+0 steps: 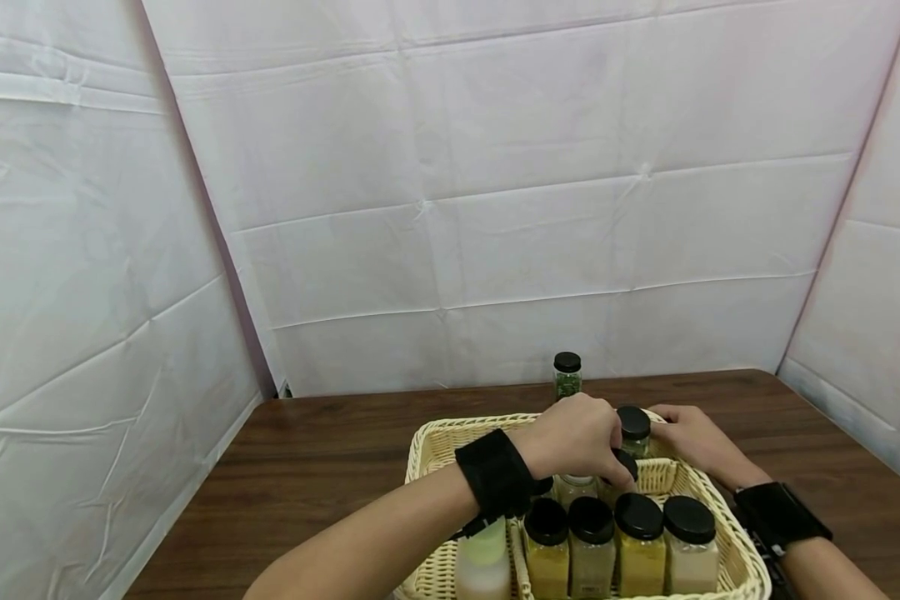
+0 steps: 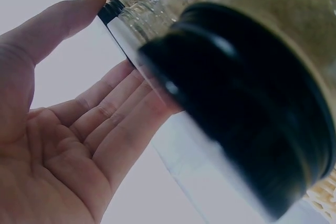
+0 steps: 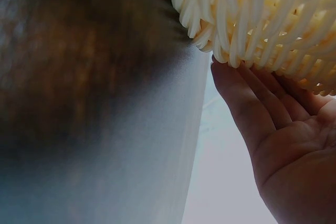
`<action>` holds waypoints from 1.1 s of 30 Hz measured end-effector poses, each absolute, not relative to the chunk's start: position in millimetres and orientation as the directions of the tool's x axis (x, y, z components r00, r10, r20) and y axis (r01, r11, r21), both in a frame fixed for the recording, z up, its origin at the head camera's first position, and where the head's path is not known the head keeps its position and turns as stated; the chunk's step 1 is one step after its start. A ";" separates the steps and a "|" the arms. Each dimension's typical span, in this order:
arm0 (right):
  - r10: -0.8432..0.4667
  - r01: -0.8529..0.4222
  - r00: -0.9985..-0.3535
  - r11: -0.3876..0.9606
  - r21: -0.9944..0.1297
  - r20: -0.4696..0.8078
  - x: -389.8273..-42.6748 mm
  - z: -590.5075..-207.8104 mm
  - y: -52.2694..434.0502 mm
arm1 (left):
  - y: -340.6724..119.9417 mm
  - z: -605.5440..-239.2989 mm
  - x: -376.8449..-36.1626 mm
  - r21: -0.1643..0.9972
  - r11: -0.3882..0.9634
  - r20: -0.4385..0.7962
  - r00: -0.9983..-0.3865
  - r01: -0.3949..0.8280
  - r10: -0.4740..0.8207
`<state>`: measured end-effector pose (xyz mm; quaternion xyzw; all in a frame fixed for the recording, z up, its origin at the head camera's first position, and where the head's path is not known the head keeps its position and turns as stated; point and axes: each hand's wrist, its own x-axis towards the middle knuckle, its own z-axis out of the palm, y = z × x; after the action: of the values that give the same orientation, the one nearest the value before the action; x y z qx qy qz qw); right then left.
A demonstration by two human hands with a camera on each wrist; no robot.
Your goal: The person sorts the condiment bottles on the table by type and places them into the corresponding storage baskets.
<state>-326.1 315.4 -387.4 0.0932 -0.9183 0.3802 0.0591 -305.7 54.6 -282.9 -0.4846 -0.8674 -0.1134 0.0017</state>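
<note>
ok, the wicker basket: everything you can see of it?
The basket is pale cream woven wicker, rectangular with a raised rim, sitting on the brown wooden table. It holds black-capped spice jars, a row of four in front and more behind. The right hand rests flat against its far right outer wall; the right wrist view shows fingers touching the weave. The left hand reaches in over the jars. Its near edge is cut off.

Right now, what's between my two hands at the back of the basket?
In the head view, a black-capped jar stands between the left hand and the right hand, inside the wicker basket. The right hand's straight fingers rest against the basket's outside wall.
</note>
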 end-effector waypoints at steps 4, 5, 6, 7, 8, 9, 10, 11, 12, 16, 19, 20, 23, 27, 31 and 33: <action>-0.137 -0.227 -0.974 0.680 -0.698 0.183 -325.7 -387.2 316.0 | 53.9 -281.3 -305.7 0.194 0.509 0.108 -0.534 0.838 0.838; -0.137 -0.227 -0.973 0.677 -0.700 0.183 -325.5 -387.2 316.2 | 53.6 -280.9 -305.6 0.199 0.509 0.106 -0.535 0.837 0.838; -0.137 -0.227 -0.974 0.675 -0.702 0.183 -325.3 -387.2 316.4 | 53.3 -280.5 -305.4 0.203 0.511 0.103 -0.537 0.835 0.837; -0.138 -0.227 -0.974 0.673 -0.704 0.182 -325.3 -387.3 316.7 | 53.0 -280.1 -305.1 0.204 0.513 0.102 -0.539 0.834 0.836; -0.140 -0.228 -0.973 0.671 -0.706 0.182 -325.2 -387.3 317.1 | 52.7 -279.6 -304.7 0.208 0.513 0.099 -0.540 0.833 0.836; -0.142 -0.230 -0.973 0.669 -0.707 0.181 -325.2 -387.4 317.4 | 52.5 -279.3 -304.4 0.211 0.516 0.095 -0.543 0.830 0.834; -0.140 -0.226 -0.974 0.669 -0.708 0.179 -325.4 -387.5 317.6 | 52.5 -279.0 -304.2 0.216 0.516 0.093 -0.544 0.829 0.834; -0.136 -0.223 -0.975 0.669 -0.709 0.177 -325.6 -387.6 317.7 | 52.6 -278.8 -304.2 0.221 0.516 0.094 -0.544 0.828 0.834; -0.136 -0.222 -0.975 0.670 -0.708 0.177 -326.0 -388.0 317.9 | 52.8 -278.6 -304.4 0.222 0.515 0.097 -0.545 0.828 0.833; -0.135 -0.222 -0.975 0.672 -0.707 0.179 -327.9 -389.0 317.9 | 53.4 -275.4 -305.7 0.229 0.530 0.120 -0.564 0.816 0.817; -0.135 -0.224 -0.974 0.669 -0.709 0.181 -328.4 -388.8 317.3 | 52.5 -271.9 -306.2 0.237 0.553 0.136 -0.591 0.799 0.795; -0.136 -0.227 -0.974 0.670 -0.707 0.184 -328.8 -388.5 317.3 | 52.0 -271.3 -306.4 0.240 0.558 0.140 -0.597 0.795 0.790; -0.142 -0.236 -0.971 0.668 -0.706 0.190 -328.8 -388.5 317.2 | 50.8 -270.0 -307.2 0.249 0.562 0.156 -0.605 0.789 0.781; -0.143 -0.238 -0.971 0.671 -0.702 0.192 -329.0 -389.4 318.1 | 48.9 -267.4 -311.4 0.256 0.547 0.188 -0.596 0.797 0.781; -0.138 -0.227 -0.974 0.671 -0.706 0.182 -330.4 -389.3 317.9 | 45.4 -262.2 -316.7 0.286 0.547 0.206 -0.608 0.787 0.767; -0.136 -0.221 -0.975 0.667 -0.712 0.175 -330.6 -388.8 317.2 | 44.4 -260.9 -320.0 0.307 0.555 0.209 -0.624 0.773 0.753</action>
<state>-330.6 317.2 -388.8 0.0980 -0.9114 0.3962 0.0535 -320.0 44.4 -260.9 -0.4326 -0.8815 -0.1874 0.0266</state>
